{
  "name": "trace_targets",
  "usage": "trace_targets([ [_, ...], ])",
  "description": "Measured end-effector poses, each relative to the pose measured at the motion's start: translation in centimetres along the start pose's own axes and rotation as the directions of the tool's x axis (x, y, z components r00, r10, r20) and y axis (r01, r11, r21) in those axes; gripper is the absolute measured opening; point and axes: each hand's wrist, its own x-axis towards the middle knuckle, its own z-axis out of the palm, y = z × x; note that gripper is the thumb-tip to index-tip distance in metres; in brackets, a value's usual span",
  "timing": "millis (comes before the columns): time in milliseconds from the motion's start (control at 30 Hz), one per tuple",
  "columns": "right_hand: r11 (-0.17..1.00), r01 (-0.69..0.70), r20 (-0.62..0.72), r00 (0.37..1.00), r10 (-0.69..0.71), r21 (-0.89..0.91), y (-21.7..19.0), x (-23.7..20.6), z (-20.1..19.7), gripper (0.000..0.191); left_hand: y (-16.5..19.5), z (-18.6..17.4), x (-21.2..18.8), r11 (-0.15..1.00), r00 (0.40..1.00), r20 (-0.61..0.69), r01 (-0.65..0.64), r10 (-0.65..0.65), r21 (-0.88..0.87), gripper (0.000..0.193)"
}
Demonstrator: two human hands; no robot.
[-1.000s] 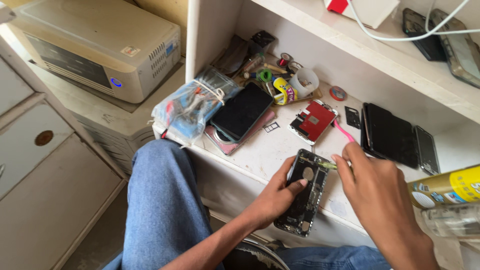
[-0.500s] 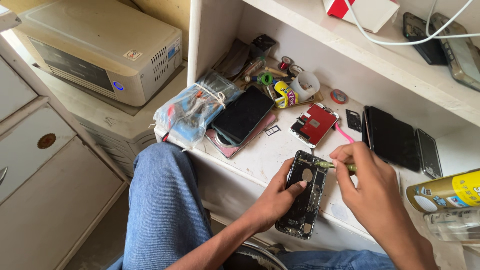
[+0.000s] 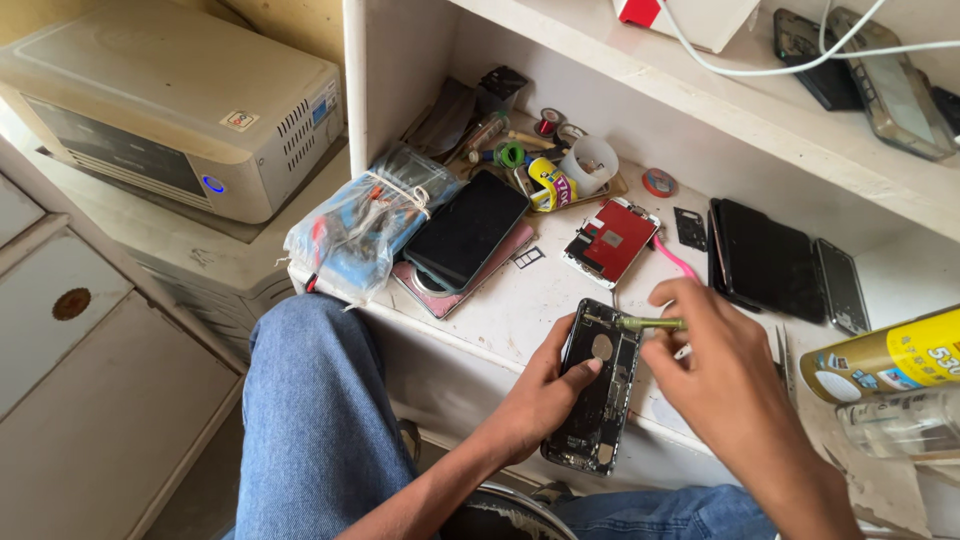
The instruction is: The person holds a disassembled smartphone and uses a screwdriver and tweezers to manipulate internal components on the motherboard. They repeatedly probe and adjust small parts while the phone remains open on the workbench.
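The white shelf (image 3: 500, 310) I work on ends in a front edge just above my jeans-clad knee (image 3: 310, 400). Off its left end sits a grey box unit (image 3: 170, 110), well clear of me. On the shelf, a plastic bag of parts (image 3: 365, 230) and a dark phone (image 3: 467, 230) crowd the left, stacked black screens (image 3: 765, 260) the right, a yellow spray can (image 3: 885, 355) the right edge, a red screen panel (image 3: 612, 240) the middle. Bare shelf shows only between these. The opened phone body (image 3: 597, 385) overhangs the shelf's front edge; my left hand (image 3: 545, 395) grips it, thumb pressed inside. My right hand (image 3: 725, 385) pinches a small screwdriver (image 3: 648, 323), fingers closed, its tip on the phone's top end.
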Motion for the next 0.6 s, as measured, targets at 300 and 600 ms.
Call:
trace_targets([
  [300,0.997,0.040,-0.114,0.992,-0.048,-0.073,0.6,0.0,-0.6,0.019,0.0,1.3,0.8,0.999,0.998,-0.028,0.052,-0.052,-0.003,0.057],
  [600,0.988,-0.134,-0.005,0.991,0.134,-0.072,3.5,-0.3,-1.8,0.013,0.4,3.1,1.7,0.990,0.988,-0.050,0.142,-0.143,-0.018,0.057],
])
